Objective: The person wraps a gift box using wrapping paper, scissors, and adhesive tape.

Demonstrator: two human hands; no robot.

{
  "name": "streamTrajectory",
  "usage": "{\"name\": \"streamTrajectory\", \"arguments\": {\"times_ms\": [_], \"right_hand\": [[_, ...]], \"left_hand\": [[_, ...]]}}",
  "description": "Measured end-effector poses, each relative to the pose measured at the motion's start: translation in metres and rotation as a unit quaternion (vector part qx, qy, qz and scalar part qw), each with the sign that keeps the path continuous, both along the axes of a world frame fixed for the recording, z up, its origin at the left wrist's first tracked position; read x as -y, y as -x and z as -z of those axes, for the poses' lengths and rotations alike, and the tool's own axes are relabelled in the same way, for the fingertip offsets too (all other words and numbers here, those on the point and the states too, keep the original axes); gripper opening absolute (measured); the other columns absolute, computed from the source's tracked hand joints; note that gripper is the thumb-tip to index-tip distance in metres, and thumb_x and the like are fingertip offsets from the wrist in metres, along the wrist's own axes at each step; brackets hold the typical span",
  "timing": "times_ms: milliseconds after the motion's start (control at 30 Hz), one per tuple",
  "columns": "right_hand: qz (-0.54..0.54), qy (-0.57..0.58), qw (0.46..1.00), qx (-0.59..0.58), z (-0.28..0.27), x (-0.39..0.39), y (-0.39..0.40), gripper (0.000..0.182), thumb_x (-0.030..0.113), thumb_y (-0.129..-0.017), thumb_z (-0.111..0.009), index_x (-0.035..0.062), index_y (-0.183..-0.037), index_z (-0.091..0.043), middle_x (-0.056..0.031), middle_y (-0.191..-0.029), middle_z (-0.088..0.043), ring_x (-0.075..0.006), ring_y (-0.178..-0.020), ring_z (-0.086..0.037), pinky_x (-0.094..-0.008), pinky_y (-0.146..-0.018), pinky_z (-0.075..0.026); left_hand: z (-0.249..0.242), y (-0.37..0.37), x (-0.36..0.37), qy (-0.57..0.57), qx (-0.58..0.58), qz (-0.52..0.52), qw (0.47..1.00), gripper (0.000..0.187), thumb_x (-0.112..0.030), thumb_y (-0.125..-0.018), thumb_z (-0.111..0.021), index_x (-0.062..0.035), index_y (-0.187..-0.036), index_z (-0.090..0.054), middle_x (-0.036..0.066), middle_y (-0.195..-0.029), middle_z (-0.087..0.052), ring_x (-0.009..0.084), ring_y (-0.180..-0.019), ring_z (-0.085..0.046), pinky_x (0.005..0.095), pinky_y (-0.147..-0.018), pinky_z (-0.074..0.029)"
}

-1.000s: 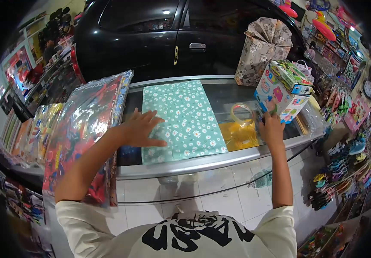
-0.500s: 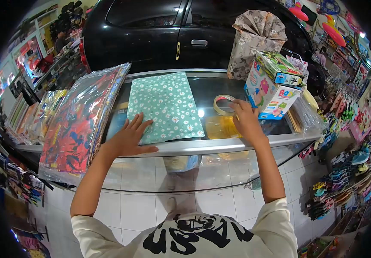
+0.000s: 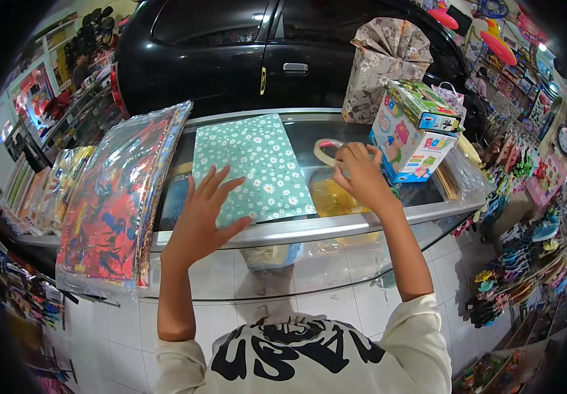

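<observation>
My left hand [image 3: 208, 213] is open, its fingers spread over the lower left part of a green floral sheet [image 3: 254, 164] with white daisies. The sheet lies flat on a glass display counter [image 3: 296, 226]. My right hand [image 3: 365, 176] is closed at the near right side of a pale roll of tape [image 3: 320, 155], fingers curled on its rim. Just below that hand, a yellow see-through item [image 3: 335, 199] shows at the counter's front. My right hand is also close to a white, colourful toy box [image 3: 402, 150].
Plastic-wrapped colourful sheets [image 3: 116, 197] are stacked at the left. Behind the toy box stands a floral-wrapped parcel [image 3: 379, 72] with a pleated top. A black car [image 3: 218, 72] is parked right behind the counter. Hanging goods [image 3: 520, 243] line the right side.
My left hand has lifted off the sheet's lower left edge and moved right, fingers spreading. My right hand has shifted left together with the roll of tape, which is now more tilted.
</observation>
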State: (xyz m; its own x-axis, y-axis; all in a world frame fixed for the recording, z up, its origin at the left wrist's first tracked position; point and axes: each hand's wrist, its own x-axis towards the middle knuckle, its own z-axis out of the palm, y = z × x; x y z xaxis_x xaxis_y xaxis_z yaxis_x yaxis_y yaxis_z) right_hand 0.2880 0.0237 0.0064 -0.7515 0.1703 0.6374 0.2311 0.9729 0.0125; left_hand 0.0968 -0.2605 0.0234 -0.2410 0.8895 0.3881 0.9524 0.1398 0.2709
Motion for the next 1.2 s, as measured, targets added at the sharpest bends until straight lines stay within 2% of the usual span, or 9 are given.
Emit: {"name": "streamTrajectory", "arguments": {"times_ms": [167,333,500,633,867,967,1067,1100,1200], "right_hand": [[0.111,-0.016,0.990,0.088,0.023,-0.011,0.005,0.032,0.024,-0.086,-0.063,0.0049,-0.111,-0.057,-0.0119,-0.119,-0.054,-0.0274,-0.119,-0.048,-0.0564,-0.103,-0.027],[-0.091,0.121,0.979,0.135,-0.004,0.069,-0.007,0.061,0.036,-0.086,-0.067,0.0118,-0.138,-0.046,-0.0109,-0.142,-0.045,-0.0279,-0.134,-0.040,-0.0544,-0.108,-0.022],[-0.128,0.163,0.952,0.224,0.012,0.095,-0.015,0.059,0.023,-0.082,-0.071,0.0155,-0.136,-0.049,-0.0055,-0.144,-0.046,-0.0248,-0.136,-0.039,-0.0512,-0.107,-0.027],[-0.141,0.172,0.942,0.252,0.012,0.098,-0.032,0.050,0.014,-0.079,-0.070,0.0164,-0.128,-0.058,-0.0032,-0.138,-0.052,-0.0247,-0.131,-0.045,-0.0466,-0.106,-0.029],[-0.224,0.117,0.958,0.135,0.021,0.093,-0.035,0.038,0.013,-0.084,-0.066,0.0140,-0.122,-0.063,-0.0052,-0.134,-0.058,-0.0258,-0.118,-0.055,-0.0422,-0.097,-0.039],[-0.201,0.245,0.941,0.118,0.017,0.083,-0.030,0.033,0.014,-0.088,-0.064,0.0109,-0.121,-0.064,-0.0085,-0.126,-0.063,-0.0292,-0.108,-0.061,-0.0405,-0.093,-0.043],[-0.141,0.381,0.913,0.046,0.013,0.083,-0.015,0.025,0.020,-0.093,-0.063,0.0052,-0.113,-0.064,-0.0079,-0.104,-0.069,-0.0206,-0.087,-0.065,-0.0312,-0.077,-0.047],[-0.124,0.412,0.901,0.050,0.007,0.081,-0.009,0.024,0.021,-0.093,-0.064,0.0048,-0.111,-0.064,-0.0068,-0.100,-0.069,-0.0166,-0.083,-0.063,-0.0284,-0.072,-0.046],[-0.110,0.481,0.868,0.052,0.003,0.065,0.010,0.022,0.020,-0.093,-0.066,0.0043,-0.108,-0.062,0.0002,-0.091,-0.061,-0.0027,-0.071,-0.047,-0.0196,-0.060,-0.037]], "left_hand": [[0.021,0.020,0.035,-0.045,0.068,-0.061,0.995,0.089,-0.046,-0.075,-0.078,-0.0122,-0.146,-0.035,0.019,-0.153,-0.031,0.0399,-0.141,-0.029,0.0608,-0.114,-0.014],[0.044,0.024,0.051,0.027,0.002,-0.004,1.000,0.090,-0.055,-0.068,-0.080,-0.0112,-0.139,-0.048,0.015,-0.145,-0.045,0.0348,-0.138,-0.037,0.0596,-0.115,-0.015],[0.048,0.022,0.059,-0.029,-0.020,0.032,0.999,0.056,-0.019,-0.074,-0.077,-0.0226,-0.128,-0.061,0.003,-0.134,-0.058,0.0258,-0.122,-0.054,0.0489,-0.112,-0.034],[0.050,0.022,0.073,-0.018,-0.044,0.063,0.997,0.061,-0.003,-0.067,-0.074,-0.0271,-0.122,-0.065,0.002,-0.132,-0.059,0.0253,-0.121,-0.054,0.0477,-0.112,-0.037],[0.050,0.015,0.075,-0.031,-0.003,0.096,0.995,0.061,0.002,-0.063,-0.073,-0.0189,-0.120,-0.067,0.005,-0.132,-0.059,0.0316,-0.129,-0.050,0.0482,-0.112,-0.036],[0.049,0.016,0.070,-0.099,0.077,0.061,0.990,0.046,0.000,-0.073,-0.073,-0.0102,-0.118,-0.066,0.007,-0.117,-0.068,0.0244,-0.108,-0.064,0.0377,-0.095,-0.049],[0.044,0.017,0.054,-0.151,0.215,-0.047,0.964,0.024,-0.015,-0.086,-0.072,-0.0083,-0.108,-0.069,0.009,-0.080,-0.069,0.0140,-0.054,-0.058,0.0284,-0.052,-0.044],[0.058,0.028,0.046,-0.201,0.187,-0.051,0.960,0.019,-0.021,-0.090,-0.069,-0.0054,-0.101,-0.068,0.009,-0.065,-0.060,0.0082,-0.042,-0.038,0.0277,-0.042,-0.028],[0.057,0.037,0.029,-0.174,0.272,-0.126,0.938,0.021,-0.024,-0.092,-0.067,-0.0037,-0.098,-0.068,0.006,-0.060,-0.055,0.0066,-0.047,-0.042,0.0267,-0.044,-0.030]]}}
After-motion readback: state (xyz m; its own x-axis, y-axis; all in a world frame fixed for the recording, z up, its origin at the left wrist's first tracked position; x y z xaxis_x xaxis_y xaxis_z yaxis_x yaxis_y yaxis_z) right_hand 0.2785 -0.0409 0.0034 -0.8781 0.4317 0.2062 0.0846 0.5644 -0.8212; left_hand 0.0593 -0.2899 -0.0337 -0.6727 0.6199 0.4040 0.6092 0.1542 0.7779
